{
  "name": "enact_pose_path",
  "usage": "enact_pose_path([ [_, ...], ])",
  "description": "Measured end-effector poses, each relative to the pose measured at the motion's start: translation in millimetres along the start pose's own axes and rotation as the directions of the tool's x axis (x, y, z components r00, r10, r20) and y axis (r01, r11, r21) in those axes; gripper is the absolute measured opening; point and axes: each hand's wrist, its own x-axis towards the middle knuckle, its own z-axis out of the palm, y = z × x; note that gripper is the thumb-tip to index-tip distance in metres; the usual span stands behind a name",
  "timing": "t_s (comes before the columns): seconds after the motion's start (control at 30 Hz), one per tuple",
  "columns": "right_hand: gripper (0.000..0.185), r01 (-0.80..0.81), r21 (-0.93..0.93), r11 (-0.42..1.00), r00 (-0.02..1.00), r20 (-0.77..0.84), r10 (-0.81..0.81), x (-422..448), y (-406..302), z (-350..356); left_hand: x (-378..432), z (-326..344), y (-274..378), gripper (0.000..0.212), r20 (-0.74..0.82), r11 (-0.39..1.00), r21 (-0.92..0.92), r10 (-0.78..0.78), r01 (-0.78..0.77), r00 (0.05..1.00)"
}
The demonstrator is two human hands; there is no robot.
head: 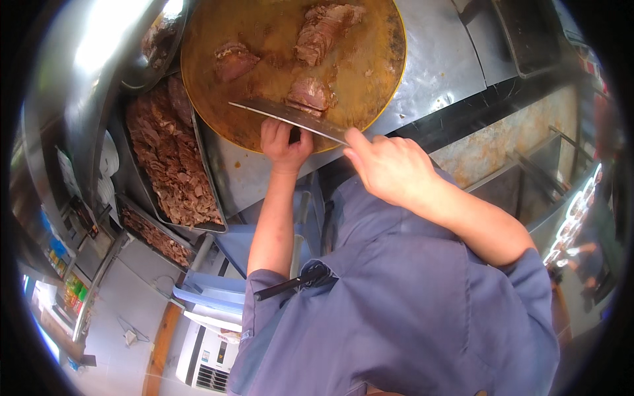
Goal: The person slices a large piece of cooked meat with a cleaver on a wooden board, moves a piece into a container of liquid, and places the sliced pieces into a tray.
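Note:
My right hand is wrapped around the handle end of a cleaver, whose blade reaches left over a round wooden chopping board. At the board's near rim is my left hand, its fingers curled up against the near side of the blade. Its fingertips are partly hidden, so its grip is unclear. Just beyond the blade lies a piece of cooked meat with a cut in its near side. A smaller meat chunk sits farther left, and a larger sliced piece is toward the back.
Left of the board, a deep metal tray holds a heap of sliced meat, with a smaller meat tray below it. A metal bowl stands at upper left. The steel counter extends right, toward a dark tray.

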Motion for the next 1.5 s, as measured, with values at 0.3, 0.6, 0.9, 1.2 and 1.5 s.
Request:
enact_pose_path([
  [0.3,0.025,-0.057,0.087,0.995,0.998,0.005,0.056,-1,25,29,-3,-5,0,0.019,0.045,1.000,0.004,-0.015,0.014,0.999],
  [0.6,0.029,-0.049,0.020,0.999,0.998,0.038,0.048,-25,11,-19,-8,-7,-5,0.024,0.031,1.000,0.000,-0.005,0.005,1.000],
  [0.9,0.027,-0.011,0.011,1.000,0.999,0.040,0.011,-4,5,-11,-10,-4,-6,0.027,0.049,1.000,0.005,-0.023,0.023,0.999],
  [1.2,0.025,0.000,0.037,0.999,1.000,0.009,-0.001,25,26,39,-8,-4,-2,0.018,0.044,1.000,-0.009,-0.027,0.028,0.999],
  [1.5,0.029,-0.020,-0.025,0.999,0.997,0.080,0.022,-29,7,-28,-7,-6,0,0.020,-0.013,0.999,0.027,-0.022,0.022,1.000],
])
